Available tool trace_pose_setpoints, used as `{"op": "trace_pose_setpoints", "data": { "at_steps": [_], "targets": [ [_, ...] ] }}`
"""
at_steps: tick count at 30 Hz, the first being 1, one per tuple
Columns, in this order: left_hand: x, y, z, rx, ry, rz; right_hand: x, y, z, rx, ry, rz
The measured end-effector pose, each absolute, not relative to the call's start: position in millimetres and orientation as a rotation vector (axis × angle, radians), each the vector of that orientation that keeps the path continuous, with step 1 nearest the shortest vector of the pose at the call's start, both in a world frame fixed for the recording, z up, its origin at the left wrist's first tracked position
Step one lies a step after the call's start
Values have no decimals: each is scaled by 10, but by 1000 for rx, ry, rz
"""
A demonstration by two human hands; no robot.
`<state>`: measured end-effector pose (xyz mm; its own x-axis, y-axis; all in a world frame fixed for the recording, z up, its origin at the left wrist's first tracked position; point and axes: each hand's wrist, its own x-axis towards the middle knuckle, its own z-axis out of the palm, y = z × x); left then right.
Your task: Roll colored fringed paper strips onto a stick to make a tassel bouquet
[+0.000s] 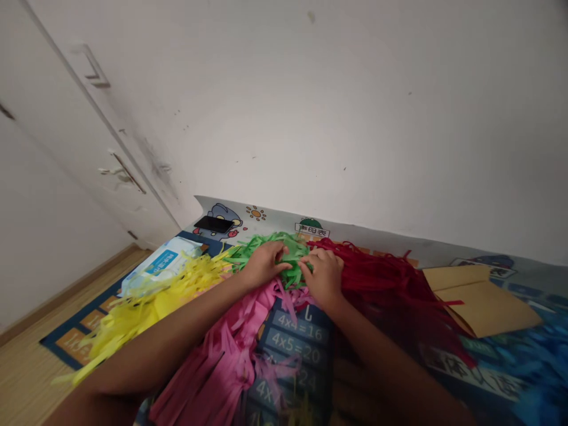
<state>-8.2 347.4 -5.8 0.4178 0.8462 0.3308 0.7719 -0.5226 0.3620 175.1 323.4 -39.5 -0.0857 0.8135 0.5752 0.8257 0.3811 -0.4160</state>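
Observation:
Cut green paper strips [252, 247] lie in a heap at the middle, near the wall. My left hand [266, 261] is closed on the green strips, thumb and fingers pinched together. Close to its right, my right hand [323, 273] also pinches the green strips, fingertips nearly meeting the left thumb. Pink strips [226, 361] spread below the hands, over a printed mat with sums. Yellow strips [151, 305] lie to the left, partly behind my left forearm. Dark red strips [381, 272] reach rightward from beside my right hand.
A wipes packet [163, 263] and a black phone [215, 224] are at the left. A brown envelope [483, 302] and blue strips [532, 361] lie at the right. The white wall [332, 118] rises behind the mat.

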Motion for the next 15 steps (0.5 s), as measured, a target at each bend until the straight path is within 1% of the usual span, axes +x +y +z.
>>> {"op": "trace_pose_setpoints", "data": {
  "at_steps": [8, 15],
  "targets": [
    [-345, 3486, 11, 2561, 1353, 714, 1837, 3198, -396, -1403, -1871, -59],
    [-368, 3527, -18, 2589, 1329, 722, 1840, 3163, -386, -1400, -1883, -69]
  ]
}}
